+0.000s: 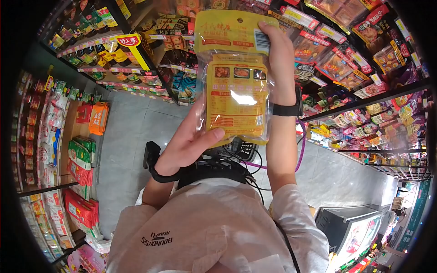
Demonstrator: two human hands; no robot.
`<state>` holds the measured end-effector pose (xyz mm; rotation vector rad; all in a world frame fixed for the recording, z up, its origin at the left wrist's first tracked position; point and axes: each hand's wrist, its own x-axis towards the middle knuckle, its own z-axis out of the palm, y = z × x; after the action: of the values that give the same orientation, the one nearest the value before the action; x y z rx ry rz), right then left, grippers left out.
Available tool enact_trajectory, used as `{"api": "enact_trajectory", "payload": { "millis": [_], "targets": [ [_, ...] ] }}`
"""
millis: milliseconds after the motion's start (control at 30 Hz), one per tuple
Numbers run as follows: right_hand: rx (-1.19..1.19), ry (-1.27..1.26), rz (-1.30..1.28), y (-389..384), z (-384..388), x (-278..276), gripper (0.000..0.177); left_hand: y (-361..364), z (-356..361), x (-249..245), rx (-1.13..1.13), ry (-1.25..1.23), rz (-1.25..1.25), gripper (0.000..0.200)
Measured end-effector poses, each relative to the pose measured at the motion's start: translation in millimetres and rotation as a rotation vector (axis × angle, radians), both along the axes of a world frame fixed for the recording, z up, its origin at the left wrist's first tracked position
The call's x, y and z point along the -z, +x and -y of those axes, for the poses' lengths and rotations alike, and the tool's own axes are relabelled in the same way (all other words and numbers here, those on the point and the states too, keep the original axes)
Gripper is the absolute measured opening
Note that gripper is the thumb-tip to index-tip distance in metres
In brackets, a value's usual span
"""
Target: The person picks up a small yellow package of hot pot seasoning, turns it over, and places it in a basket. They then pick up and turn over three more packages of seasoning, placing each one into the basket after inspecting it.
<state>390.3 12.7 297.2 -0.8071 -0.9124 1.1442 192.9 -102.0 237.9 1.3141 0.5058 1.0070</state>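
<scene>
Both hands grip a clear plastic pouch with a yellow label, held up in front of the chest: the left hand has its thumb over the near left corner, the right hand its thumb on the far right corner; their other fingers are mostly hidden behind. The glossy film could slip if either pinch loosened, dropping the pouch toward the grey floor. Lowered carelessly, it might snag the black cables near the waist. Glare already hides some print.
</scene>
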Motion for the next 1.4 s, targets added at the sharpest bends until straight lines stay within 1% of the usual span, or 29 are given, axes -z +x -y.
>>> {"api": "enact_trajectory", "payload": {
  "millis": [133, 233, 333, 400, 500, 600, 633, 933, 1000, 1233, 1400],
  "targets": [
    [0.025, -0.017, -0.009, -0.6, -4.5, 2.0, 0.021, -3.2, 0.0, 4.4, -0.006, -0.115, 0.073, 0.075],
    [0.013, -0.002, -0.052, -4.8, -0.3, -2.7, 0.02, -6.3, -2.5, 12.3, -0.061, -0.105, 0.085, 0.074],
    [-0.026, -0.018, -0.076, -6.4, 6.2, -8.3, 0.018, -6.2, -2.8, 13.2, -0.081, -0.163, 0.157, 0.074],
    [-0.034, -0.016, -0.092, -8.3, 8.7, -11.2, 0.018, -5.7, -4.6, 12.0, -0.079, -0.142, 0.166, 0.074],
    [-0.01, -0.059, -0.05, -10.2, 17.4, -19.6, 0.018, -4.1, -5.1, 11.6, -0.093, -0.142, 0.176, 0.075],
    [0.023, 0.049, -0.065, -10.6, 6.6, -10.2, 0.019, -1.7, -5.6, 12.3, -0.104, -0.139, 0.201, 0.073],
    [0.021, 0.048, -0.057, -10.4, 7.4, -11.0, 0.018, -0.6, -5.8, 12.2, -0.105, -0.135, 0.212, 0.073],
    [0.014, 0.066, -0.036, -12.8, 16.6, -17.7, 0.018, 5.8, -5.0, 10.3, -0.177, -0.193, 0.177, 0.063],
    [-0.004, 0.075, -0.056, -11.7, 15.9, -17.2, 0.019, 7.0, -5.2, 11.1, -0.17, -0.209, 0.178, 0.062],
    [0.056, 0.082, -0.027, -12.1, 13.8, -15.8, 0.019, 10.0, -6.6, 14.6, -0.153, -0.185, 0.144, 0.053],
    [0.054, 0.086, -0.013, -8.9, 13.3, -13.2, 0.019, 14.1, -6.0, 15.1, -0.17, -0.223, 0.127, 0.05]
  ]
}}
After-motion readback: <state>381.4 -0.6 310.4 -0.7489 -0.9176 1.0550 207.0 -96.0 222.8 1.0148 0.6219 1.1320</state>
